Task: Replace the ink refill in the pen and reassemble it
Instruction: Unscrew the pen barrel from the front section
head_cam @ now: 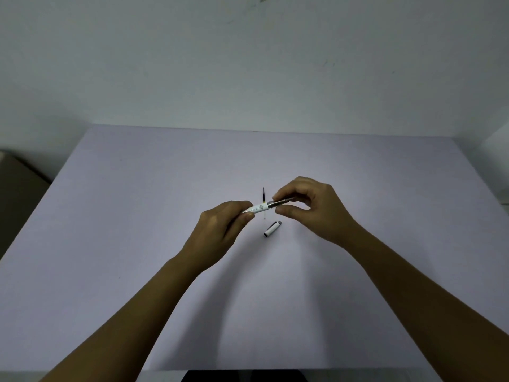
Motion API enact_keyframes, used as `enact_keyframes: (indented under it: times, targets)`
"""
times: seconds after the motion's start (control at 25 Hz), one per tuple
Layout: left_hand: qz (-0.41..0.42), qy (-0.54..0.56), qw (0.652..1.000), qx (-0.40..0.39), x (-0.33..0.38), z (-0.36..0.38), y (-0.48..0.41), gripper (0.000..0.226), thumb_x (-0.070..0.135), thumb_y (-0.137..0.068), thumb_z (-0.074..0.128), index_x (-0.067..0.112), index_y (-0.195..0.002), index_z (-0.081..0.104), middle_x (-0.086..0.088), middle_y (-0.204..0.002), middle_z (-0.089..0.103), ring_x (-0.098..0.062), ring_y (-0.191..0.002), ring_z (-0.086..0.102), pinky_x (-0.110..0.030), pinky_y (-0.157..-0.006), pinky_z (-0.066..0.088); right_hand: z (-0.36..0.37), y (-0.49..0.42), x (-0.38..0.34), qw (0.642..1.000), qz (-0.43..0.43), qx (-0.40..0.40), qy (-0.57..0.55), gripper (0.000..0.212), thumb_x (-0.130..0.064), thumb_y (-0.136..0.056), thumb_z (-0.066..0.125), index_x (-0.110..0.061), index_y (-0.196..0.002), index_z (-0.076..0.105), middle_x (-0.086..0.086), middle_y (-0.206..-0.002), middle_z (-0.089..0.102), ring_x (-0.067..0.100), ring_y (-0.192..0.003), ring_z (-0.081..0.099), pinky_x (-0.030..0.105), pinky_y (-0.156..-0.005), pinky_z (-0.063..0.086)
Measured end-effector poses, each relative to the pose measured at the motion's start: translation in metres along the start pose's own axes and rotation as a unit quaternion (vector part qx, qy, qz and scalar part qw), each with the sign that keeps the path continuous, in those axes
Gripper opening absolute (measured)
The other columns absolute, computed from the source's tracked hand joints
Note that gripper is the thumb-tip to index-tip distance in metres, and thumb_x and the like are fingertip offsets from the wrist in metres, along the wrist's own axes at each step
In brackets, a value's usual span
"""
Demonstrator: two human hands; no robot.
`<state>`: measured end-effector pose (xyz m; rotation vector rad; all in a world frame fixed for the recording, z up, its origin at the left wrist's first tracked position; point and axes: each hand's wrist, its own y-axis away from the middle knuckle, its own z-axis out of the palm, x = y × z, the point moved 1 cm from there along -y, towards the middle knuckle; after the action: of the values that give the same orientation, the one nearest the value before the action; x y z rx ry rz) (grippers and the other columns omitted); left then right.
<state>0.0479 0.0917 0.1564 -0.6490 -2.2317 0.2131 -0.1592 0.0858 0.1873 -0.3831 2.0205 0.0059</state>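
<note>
A white pen barrel (pixel 259 208) with a small printed pattern is held level above the table, its left end pinched in my left hand (pixel 220 230). My right hand (pixel 308 208) grips the pen's metallic front section (pixel 281 202), which meets the barrel's right end. Behind the pen a thin ink refill (pixel 263 195) lies on the table, dark at its far end and clear at its near end. The white pen cap (pixel 272 229) with a grey tip lies on the table just in front of the pen.
The table (pixel 137 244) is covered in pale lilac and backs onto a plain wall. A brown box (pixel 16 183) stands off the table's left edge. A white object (pixel 498 144) sits at the far right.
</note>
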Motion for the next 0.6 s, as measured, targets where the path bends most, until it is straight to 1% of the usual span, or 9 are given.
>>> enact_keyframes:
  times: [0.04, 0.08, 0.16, 0.2, 0.28, 0.36, 0.44, 0.52, 0.6]
  targets:
    - [0.001, -0.003, 1.0, 0.001, 0.0, 0.0, 0.0, 0.018, 0.025, -0.092, 0.049, 0.013, -0.1, 0.061, 0.012, -0.071, 0.051, 0.009, -0.063, 0.044, -0.004, -0.059, 0.033, -0.001, 0.0, -0.001, 1.0, 0.021, -0.002, -0.001, 0.021, -0.018, -0.075, 0.075, -0.025, -0.093, 0.067, -0.01, -0.087, 0.067, 0.006, -0.086, 0.065, 0.017, -0.083, 0.052]
    - [0.003, -0.005, 1.0, 0.0, 0.001, 0.0, 0.0, 0.017, 0.024, -0.091, 0.049, 0.014, -0.1, 0.06, 0.014, -0.071, 0.05, 0.009, -0.064, 0.044, -0.004, -0.06, 0.033, -0.001, 0.0, -0.002, 0.999, 0.052, -0.005, 0.002, 0.02, -0.026, -0.075, 0.074, -0.027, -0.093, 0.066, -0.008, -0.086, 0.068, 0.004, -0.081, 0.065, 0.014, -0.078, 0.052]
    - [0.005, -0.004, 1.0, -0.005, 0.0, 0.0, 0.001, 0.016, 0.024, -0.091, 0.049, 0.016, -0.1, 0.06, 0.023, -0.071, 0.047, 0.009, -0.065, 0.046, -0.003, -0.061, 0.033, -0.001, -0.001, -0.001, 0.996, 0.084, -0.01, 0.028, 0.01, -0.034, -0.077, 0.07, -0.026, -0.083, 0.069, -0.007, -0.071, 0.069, 0.01, -0.066, 0.065, 0.014, -0.062, 0.049]
    - [0.004, -0.002, 1.0, -0.008, 0.0, 0.0, 0.001, 0.016, 0.026, -0.092, 0.049, 0.017, -0.1, 0.059, 0.026, -0.071, 0.046, 0.007, -0.065, 0.046, -0.003, -0.06, 0.033, -0.001, -0.002, -0.001, 0.996, 0.082, -0.009, 0.04, 0.01, -0.035, -0.079, 0.068, -0.025, -0.078, 0.07, -0.009, -0.063, 0.067, 0.012, -0.059, 0.063, 0.013, -0.056, 0.046]
    - [-0.01, -0.008, 1.0, -0.023, 0.0, 0.002, 0.003, 0.016, 0.032, -0.092, 0.046, 0.022, -0.1, 0.056, 0.021, -0.067, 0.048, -0.001, -0.063, 0.048, -0.008, -0.057, 0.035, -0.001, -0.002, -0.002, 0.997, 0.076, 0.002, 0.027, 0.006, -0.031, -0.078, 0.07, -0.026, -0.075, 0.071, -0.015, -0.054, 0.064, 0.004, -0.05, 0.054, 0.007, -0.05, 0.038]
    - [-0.016, -0.038, 0.998, -0.044, 0.0, 0.008, 0.004, 0.015, 0.035, -0.092, 0.047, 0.024, -0.099, 0.052, 0.01, -0.067, 0.054, -0.01, -0.06, 0.048, -0.017, -0.054, 0.036, -0.002, -0.002, -0.005, 0.997, 0.073, 0.008, -0.002, 0.002, -0.026, -0.077, 0.073, -0.026, -0.077, 0.071, -0.018, -0.057, 0.066, -0.001, -0.051, 0.055, 0.004, -0.052, 0.038]
    - [-0.016, -0.049, 0.998, -0.048, 0.001, 0.013, 0.005, 0.013, 0.033, -0.091, 0.05, 0.021, -0.096, 0.052, 0.0, -0.071, 0.058, -0.016, -0.062, 0.048, -0.027, -0.054, 0.038, -0.002, -0.002, -0.006, 0.997, 0.07, 0.002, -0.021, 0.006, -0.022, -0.077, 0.073, -0.025, -0.081, 0.071, -0.012, -0.067, 0.071, -0.001, -0.06, 0.063, 0.005, -0.06, 0.044]
    - [-0.017, -0.045, 0.998, -0.037, 0.003, 0.015, 0.004, 0.013, 0.032, -0.09, 0.053, 0.019, -0.094, 0.054, -0.001, -0.075, 0.059, -0.016, -0.067, 0.049, -0.028, -0.057, 0.039, -0.001, -0.003, -0.007, 0.996, 0.074, -0.005, -0.051, 0.012, -0.016, -0.079, 0.072, -0.025, -0.087, 0.07, -0.004, -0.08, 0.073, 0.008, -0.076, 0.069, 0.012, -0.072, 0.052]
    - [-0.001, -0.049, 0.999, -0.02, 0.006, 0.016, 0.003, 0.012, 0.028, -0.089, 0.057, 0.017, -0.094, 0.058, 0.001, -0.077, 0.059, -0.014, -0.07, 0.05, -0.026, -0.06, 0.041, 0.0, -0.003, -0.008, 0.991, 0.085, -0.001, -0.104, 0.024, -0.009, -0.081, 0.068, -0.026, -0.098, 0.066, -0.003, -0.089, 0.072, 0.013, -0.086, 0.07, 0.02, -0.082, 0.055]
